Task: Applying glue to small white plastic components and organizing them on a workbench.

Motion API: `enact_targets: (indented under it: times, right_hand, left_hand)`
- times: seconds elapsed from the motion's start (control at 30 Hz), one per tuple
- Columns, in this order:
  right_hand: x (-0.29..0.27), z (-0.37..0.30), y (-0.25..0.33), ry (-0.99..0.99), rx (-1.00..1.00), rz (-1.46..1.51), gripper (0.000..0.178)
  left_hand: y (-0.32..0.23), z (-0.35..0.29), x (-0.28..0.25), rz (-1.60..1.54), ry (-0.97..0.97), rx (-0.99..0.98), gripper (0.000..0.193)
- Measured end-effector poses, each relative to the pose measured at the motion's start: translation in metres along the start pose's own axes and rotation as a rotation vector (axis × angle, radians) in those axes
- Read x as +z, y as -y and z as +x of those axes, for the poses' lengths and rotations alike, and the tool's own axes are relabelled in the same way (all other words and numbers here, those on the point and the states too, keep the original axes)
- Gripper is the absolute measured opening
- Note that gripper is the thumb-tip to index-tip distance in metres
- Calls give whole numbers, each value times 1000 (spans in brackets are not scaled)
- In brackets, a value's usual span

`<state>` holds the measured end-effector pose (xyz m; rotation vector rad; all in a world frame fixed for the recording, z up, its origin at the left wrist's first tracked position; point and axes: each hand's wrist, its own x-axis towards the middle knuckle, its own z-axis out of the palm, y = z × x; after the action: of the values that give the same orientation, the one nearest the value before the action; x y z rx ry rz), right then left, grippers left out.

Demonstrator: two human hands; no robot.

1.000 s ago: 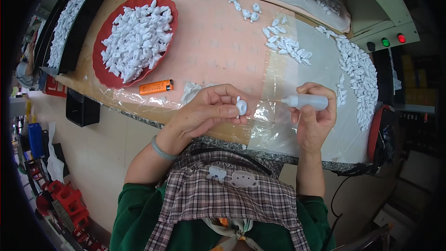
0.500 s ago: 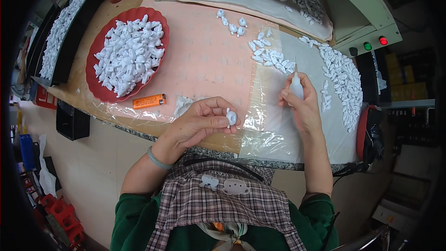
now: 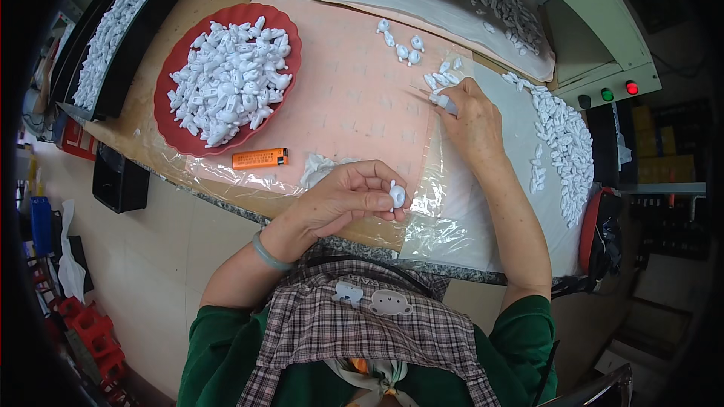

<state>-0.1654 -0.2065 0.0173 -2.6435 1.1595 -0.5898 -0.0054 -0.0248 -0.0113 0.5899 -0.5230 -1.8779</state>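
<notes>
Between thumb and fingers, my left hand pinches a small round white plastic piece above the table's front. My right hand is closed around a white squeeze bottle with a thin needle tip, which now points to the left. The right hand hovers over a pile of white oval pieces, covering part of it; whether its fingers touch any piece is hidden. Farther back, several assembled round white pieces stand on the pink sheet.
A red scalloped plate heaped with white pieces is at left, an orange lighter in front of it. Crumpled tissue lies by my left hand. More white pieces spread at right. A green metal cabinet with lights borders the back.
My right hand has moved away from me to the oval pieces, and its bottle has tipped from upright to pointing left. My left hand keeps its pinch on the round piece.
</notes>
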Motion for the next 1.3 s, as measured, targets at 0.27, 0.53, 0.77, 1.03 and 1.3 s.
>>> enact_targets:
  times: [0.27, 0.53, 0.77, 1.03, 1.3]
  right_hand:
    - [-11, -12, 3, -39, -127, 351, 13]
    - [-44, -72, 37, 328, 228, 1013, 10]
    - [-35, -87, 40, 289, 152, 997, 10]
    - [-29, -91, 40, 272, 36, 931, 13]
    - [-19, -102, 34, 373, 100, 1089, 13]
  left_hand:
    - [3, -2, -3, -21, -11, 58, 20]
    - [7, 1, 1, -2, -102, 111, 27]
    - [10, 1, 5, 129, -114, 117, 24]
    - [12, 1, 10, 237, -177, 111, 24]
    - [12, -1, 8, 260, -131, 69, 25]
